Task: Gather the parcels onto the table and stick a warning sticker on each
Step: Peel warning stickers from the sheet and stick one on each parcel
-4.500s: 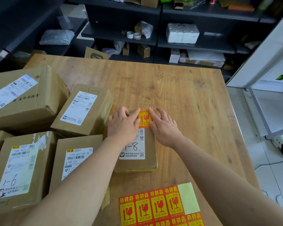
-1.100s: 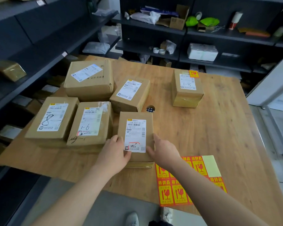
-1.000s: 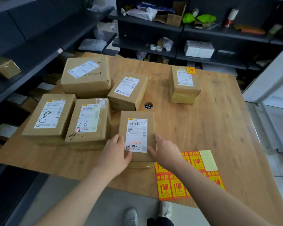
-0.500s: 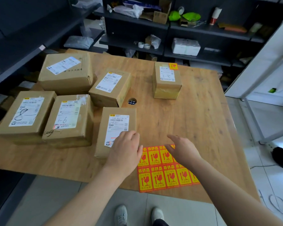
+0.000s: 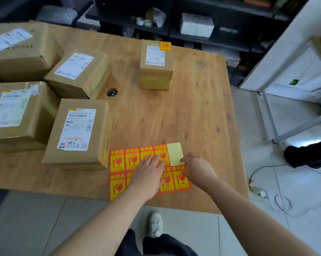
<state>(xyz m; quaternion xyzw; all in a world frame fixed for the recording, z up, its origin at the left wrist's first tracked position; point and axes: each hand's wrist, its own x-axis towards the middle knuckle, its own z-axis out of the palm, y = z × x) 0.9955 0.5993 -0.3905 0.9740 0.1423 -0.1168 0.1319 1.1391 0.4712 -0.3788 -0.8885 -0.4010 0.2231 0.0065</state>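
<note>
I've got L hand (image 5: 148,174) flat, fingers straight, pressing down on the sticker sheet (image 5: 119,163) at lower centre of frame, near the table (image 5: 193,108) front edge. R hand (image 5: 197,169) fingertips touch the sheet right by its blank yellow patch (image 5: 175,153); can't tell whether they pinch anything. Nearest parcel (image 5: 78,133) sits just left of the sheet, label up. Parcel marked 1-8 (image 5: 156,69), upper centre, stands apart w/ a warning sticker (image 5: 165,46) on its top-right corner. Other parcels (image 5: 78,72) crowd the left side.

Left hand (image 5: 148,174) off parcel (image 5: 78,132), flat on sticker sheet (image 5: 119,163); right hand (image 5: 196,168) at its corner.
</note>
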